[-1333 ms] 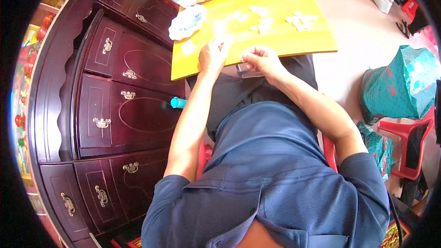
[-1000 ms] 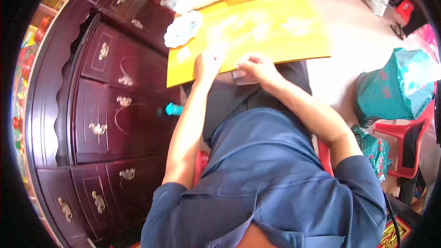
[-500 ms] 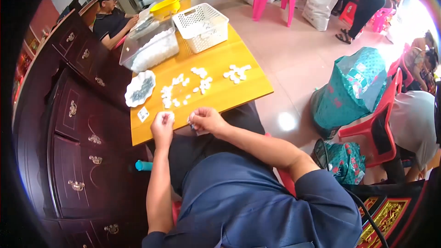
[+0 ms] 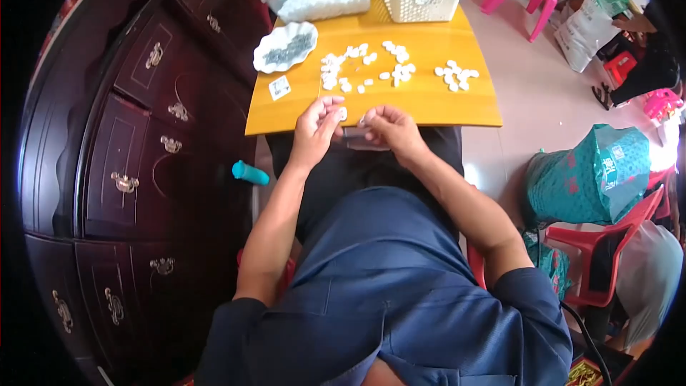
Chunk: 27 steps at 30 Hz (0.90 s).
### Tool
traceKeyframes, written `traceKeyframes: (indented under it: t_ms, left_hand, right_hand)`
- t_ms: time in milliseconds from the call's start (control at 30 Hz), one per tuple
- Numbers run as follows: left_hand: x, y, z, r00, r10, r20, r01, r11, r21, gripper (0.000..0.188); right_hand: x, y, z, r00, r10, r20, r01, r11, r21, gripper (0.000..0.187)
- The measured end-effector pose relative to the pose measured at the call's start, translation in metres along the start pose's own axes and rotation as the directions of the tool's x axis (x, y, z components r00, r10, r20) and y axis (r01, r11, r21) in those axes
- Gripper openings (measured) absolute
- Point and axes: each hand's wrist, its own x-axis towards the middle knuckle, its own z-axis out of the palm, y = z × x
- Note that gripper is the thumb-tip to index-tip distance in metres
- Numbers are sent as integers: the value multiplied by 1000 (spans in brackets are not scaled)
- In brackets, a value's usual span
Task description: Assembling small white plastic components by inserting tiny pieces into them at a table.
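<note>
Both hands are at the near edge of a yellow wooden table (image 4: 457, 111). My left hand (image 4: 316, 132) pinches a small white rounded piece (image 4: 343, 113) between thumb and finger. Just to its right, my right hand (image 4: 396, 134) is closed in a pinch on something small, too tiny to make out. Several loose white pieces (image 4: 332, 71) lie scattered on the tabletop beyond the hands, with a separate cluster (image 4: 455, 76) toward the right. A white scalloped dish (image 4: 266, 61) holds small dark grey bits. Under the fingers there is a clear, pale item (image 4: 368, 141), partly hidden.
A clear bin (image 4: 325, 0) of white pieces and a white perforated basket (image 4: 421, 7) stand at the table's far end. A small printed card (image 4: 279, 87) lies near the dish. Dark drawers (image 4: 121, 136) line the left; a teal bag (image 4: 586, 179) and red chair (image 4: 593, 243) are at right.
The view has swung left and down, so the table sits farther right and higher. The left hand has turned, showing the white piece. Both hands stay close together.
</note>
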Motion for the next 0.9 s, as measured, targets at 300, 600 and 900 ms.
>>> traceKeyframes:
  t_ms: [300,600,900]
  left_hand:
    - [-2,-4,-8,997,-45,67,42,998,45,19]
    - [-3,-5,-2,998,-35,55,33,999,35,16]
    - [-3,-4,-1,996,-45,74,43,999,27,15]
  right_hand:
    - [-4,-6,11,1000,24,14,-24,999,-24,13]
    - [-4,0,7,999,26,20,-26,999,-19,13]
    - [-3,1,7,1000,19,24,-18,1000,-11,13]
